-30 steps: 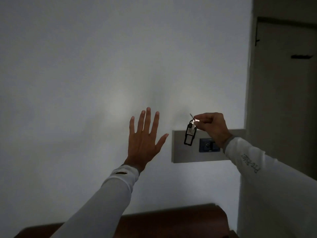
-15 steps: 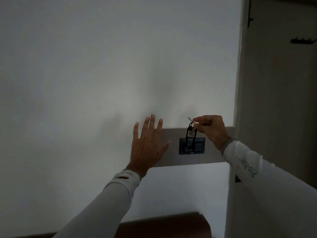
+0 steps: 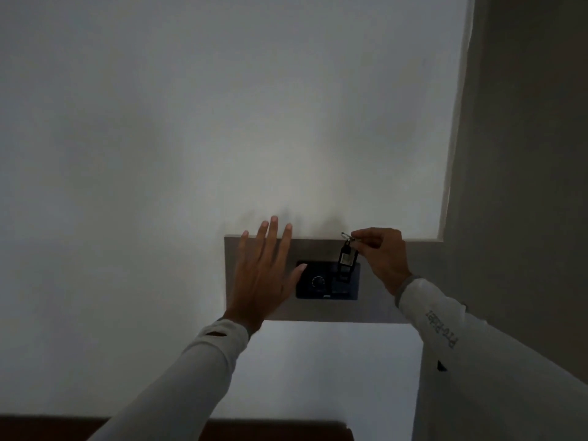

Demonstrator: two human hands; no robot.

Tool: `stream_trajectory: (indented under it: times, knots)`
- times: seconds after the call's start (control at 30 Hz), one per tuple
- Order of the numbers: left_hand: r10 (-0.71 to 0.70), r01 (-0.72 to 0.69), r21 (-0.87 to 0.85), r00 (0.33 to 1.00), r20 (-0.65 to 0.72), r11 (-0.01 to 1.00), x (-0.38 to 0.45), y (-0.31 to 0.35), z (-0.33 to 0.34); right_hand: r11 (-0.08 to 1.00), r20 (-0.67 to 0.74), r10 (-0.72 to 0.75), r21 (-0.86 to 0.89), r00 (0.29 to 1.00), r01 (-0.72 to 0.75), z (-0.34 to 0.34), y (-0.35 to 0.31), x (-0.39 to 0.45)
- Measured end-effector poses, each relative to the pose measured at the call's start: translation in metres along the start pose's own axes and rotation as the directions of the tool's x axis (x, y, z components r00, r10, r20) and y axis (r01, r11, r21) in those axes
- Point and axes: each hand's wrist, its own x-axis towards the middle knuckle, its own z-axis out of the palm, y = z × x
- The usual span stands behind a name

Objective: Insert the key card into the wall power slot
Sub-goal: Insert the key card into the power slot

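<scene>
My right hand (image 3: 383, 254) pinches a metal key ring from which a black key card tag (image 3: 346, 259) hangs down. The tag dangles in front of the right part of a dark wall power slot unit (image 3: 318, 292), its lower end over the slot area. The unit has a round dial at its middle and sits on a grey wall panel (image 3: 321, 310). My left hand (image 3: 264, 275) is spread flat with fingers apart against the panel's left part, thumb tip touching the unit's left edge. It holds nothing.
A white wall fills most of the view. A darker door or side wall (image 3: 525, 186) rises at the right. A dark wooden furniture top (image 3: 270, 431) runs along the bottom edge. The room is dim.
My view has come closer to the panel. My left hand has moved right onto the panel. The tag has come down over the right part of the dark unit.
</scene>
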Motion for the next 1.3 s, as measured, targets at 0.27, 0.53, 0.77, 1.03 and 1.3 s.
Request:
stream_trajectory:
  times: [0.27, 0.53, 0.77, 1.03, 1.3]
  knots:
    - [-0.008, 0.009, 0.042, 0.999, -0.036, 0.999, 0.024, 0.001, 0.061, 0.998, 0.006, -0.058, 0.016, 0.998, 0.058, 0.01, 0.049, 0.046]
    - [-0.028, 0.031, 0.041, 0.996, -0.083, 0.999, 0.036, 0.009, 0.115, 0.979, 0.109, -0.203, 0.015, 0.973, 0.203, 0.008, 0.07, 0.043]
    - [0.021, -0.015, 0.054, 0.993, -0.116, 0.998, 0.032, -0.003, 0.125, 0.86, 0.21, -0.421, -0.217, 0.882, 0.462, 0.024, 0.084, 0.025]
    - [0.037, -0.03, 0.055, 0.992, -0.125, 0.998, 0.032, -0.005, 0.128, 0.575, 0.329, -0.576, -0.487, 0.748, 0.657, 0.026, 0.114, 0.018]
    - [0.029, -0.025, 0.062, 0.998, -0.062, 0.998, 0.03, -0.004, 0.122, 0.637, 0.389, -0.508, -0.432, 0.769, 0.639, 0.025, 0.119, 0.02]
